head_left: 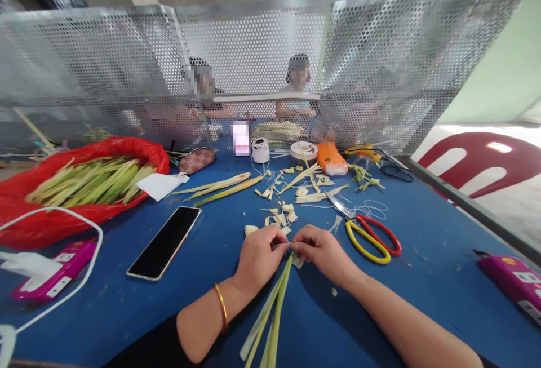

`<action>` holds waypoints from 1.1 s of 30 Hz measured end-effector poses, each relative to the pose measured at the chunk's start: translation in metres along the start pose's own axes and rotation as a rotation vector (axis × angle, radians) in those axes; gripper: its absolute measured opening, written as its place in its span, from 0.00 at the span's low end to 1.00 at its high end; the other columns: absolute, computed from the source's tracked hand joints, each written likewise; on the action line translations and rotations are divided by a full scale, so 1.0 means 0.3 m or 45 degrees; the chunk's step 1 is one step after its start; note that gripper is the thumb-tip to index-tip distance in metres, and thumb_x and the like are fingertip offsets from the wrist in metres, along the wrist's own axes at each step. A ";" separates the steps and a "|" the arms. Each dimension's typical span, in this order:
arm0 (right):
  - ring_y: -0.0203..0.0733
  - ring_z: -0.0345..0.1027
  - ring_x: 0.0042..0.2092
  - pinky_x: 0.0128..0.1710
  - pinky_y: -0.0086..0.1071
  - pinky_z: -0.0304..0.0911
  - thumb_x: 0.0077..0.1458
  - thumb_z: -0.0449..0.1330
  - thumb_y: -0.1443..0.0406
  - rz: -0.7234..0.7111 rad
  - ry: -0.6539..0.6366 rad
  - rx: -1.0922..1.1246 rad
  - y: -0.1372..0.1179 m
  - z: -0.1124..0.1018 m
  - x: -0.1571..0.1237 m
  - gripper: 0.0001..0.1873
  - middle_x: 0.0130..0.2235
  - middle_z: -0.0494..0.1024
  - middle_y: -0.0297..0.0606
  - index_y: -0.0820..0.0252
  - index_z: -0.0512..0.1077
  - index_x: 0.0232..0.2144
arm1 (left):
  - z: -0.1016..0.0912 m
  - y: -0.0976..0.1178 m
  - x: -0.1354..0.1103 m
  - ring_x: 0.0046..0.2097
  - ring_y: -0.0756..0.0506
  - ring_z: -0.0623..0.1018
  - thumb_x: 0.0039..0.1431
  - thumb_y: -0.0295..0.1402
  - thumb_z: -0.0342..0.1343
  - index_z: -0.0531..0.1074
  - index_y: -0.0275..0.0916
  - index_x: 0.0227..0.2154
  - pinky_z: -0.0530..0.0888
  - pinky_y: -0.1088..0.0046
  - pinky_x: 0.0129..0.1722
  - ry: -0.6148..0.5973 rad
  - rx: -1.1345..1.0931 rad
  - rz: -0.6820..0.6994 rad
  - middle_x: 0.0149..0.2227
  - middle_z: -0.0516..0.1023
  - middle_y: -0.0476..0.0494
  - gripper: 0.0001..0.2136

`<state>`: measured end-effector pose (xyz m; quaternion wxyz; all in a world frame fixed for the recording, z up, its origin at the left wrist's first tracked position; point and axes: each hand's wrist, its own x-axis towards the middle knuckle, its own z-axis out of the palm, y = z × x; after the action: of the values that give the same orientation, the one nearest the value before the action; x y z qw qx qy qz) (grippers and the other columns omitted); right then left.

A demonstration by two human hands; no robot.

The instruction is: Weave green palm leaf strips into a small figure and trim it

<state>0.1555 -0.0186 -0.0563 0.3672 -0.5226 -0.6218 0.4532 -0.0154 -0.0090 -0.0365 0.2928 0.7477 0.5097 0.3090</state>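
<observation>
My left hand (258, 256) and my right hand (322, 251) meet at the middle of the blue table (426, 278), both pinched on the top end of a bundle of pale green leaf strips (270, 317) that runs down toward me. A thin white thread seems to pass between the fingers. A gold bangle (221, 306) circles my left wrist. Scissors with red and yellow handles (367, 234) lie just right of my right hand. Cut leaf scraps (282, 213) are scattered beyond the hands.
A red bag of green leaves (84, 183) sits at the left, a black phone (165, 242) beside it, and a pink power strip (54, 273) with a white cable. Thread spool (260, 150), tape roll (305, 150), orange box (331, 159), glue gun (363, 154) line the perforated metal screen; two people sit behind it.
</observation>
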 end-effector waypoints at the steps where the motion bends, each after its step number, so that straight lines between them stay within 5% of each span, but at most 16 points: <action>1: 0.33 0.66 0.25 0.26 0.28 0.62 0.52 0.60 0.63 -0.001 -0.010 0.002 0.000 -0.002 0.000 0.08 0.28 0.68 0.31 0.58 0.71 0.23 | -0.002 -0.001 0.001 0.32 0.47 0.75 0.51 0.28 0.58 0.74 0.41 0.25 0.66 0.75 0.33 -0.006 -0.012 -0.019 0.28 0.78 0.49 0.03; 11: 0.35 0.66 0.29 0.31 0.28 0.62 0.49 0.57 0.69 -0.075 -0.100 -0.015 -0.009 -0.020 -0.006 0.08 0.30 0.67 0.33 0.59 0.69 0.20 | -0.026 -0.033 0.020 0.29 0.49 0.73 0.52 0.32 0.56 0.70 0.40 0.23 0.66 0.75 0.30 0.013 -0.080 -0.149 0.25 0.76 0.51 0.05; 19: 0.37 0.65 0.32 0.34 0.29 0.60 0.47 0.56 0.73 -0.066 -0.149 -0.166 -0.042 -0.033 -0.018 0.09 0.29 0.67 0.33 0.58 0.68 0.19 | -0.015 -0.016 0.027 0.21 0.53 0.71 0.52 0.40 0.57 0.62 0.40 0.27 0.68 0.78 0.22 -0.174 -0.936 -0.534 0.27 0.77 0.48 0.11; 26: 0.36 0.65 0.30 0.32 0.29 0.59 0.43 0.52 0.77 -0.072 -0.153 -0.234 -0.062 -0.037 -0.027 0.12 0.28 0.67 0.33 0.59 0.67 0.17 | -0.050 -0.044 0.033 0.23 0.52 0.73 0.55 0.30 0.49 0.62 0.42 0.25 0.67 0.78 0.26 -0.134 -0.240 -0.188 0.22 0.73 0.54 0.05; 33: 0.36 0.65 0.26 0.29 0.32 0.62 0.52 0.56 0.64 -0.024 -0.115 0.262 -0.061 -0.004 -0.017 0.09 0.33 0.72 0.36 0.58 0.66 0.22 | -0.052 -0.012 0.028 0.23 0.49 0.73 0.58 0.32 0.48 0.66 0.43 0.31 0.68 0.76 0.26 -0.207 -0.347 -0.158 0.21 0.71 0.55 0.03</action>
<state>0.1517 -0.0242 -0.0384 0.3947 -0.4553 -0.5928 0.5343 -0.0269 0.0018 -0.0279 0.4501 0.6907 0.4830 0.2950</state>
